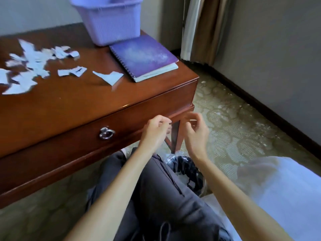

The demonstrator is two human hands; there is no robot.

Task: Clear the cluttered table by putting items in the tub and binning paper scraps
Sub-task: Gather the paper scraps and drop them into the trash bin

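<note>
A heap of torn paper scraps [28, 66] is seen on the left part of the wooden table [73, 105], spread loosely over the top, and a few single scraps lie apart from it toward the middle. In the front panel of the table a drawer with a metal ring pull [107, 133] is found. Further right, at the back of the table, a lilac plastic tub [111, 23] is standing, and just beside it, near the right corner, a purple spiral notebook [145, 57] is laid flat.

Below the table's right corner the left hand [156, 131] is held with the fingers curled together; whether something is pinched in it cannot be told, because the view is blurred there. The right hand [196, 131] is held close to it, apart from it, with fingers bent and loosely parted, and nothing clear is seen in it.

Under both hands, on the patterned carpet [243, 122], a dark waste bin [187, 171] lined with a clear bag is placed beside the person's grey trouser leg.
</note>
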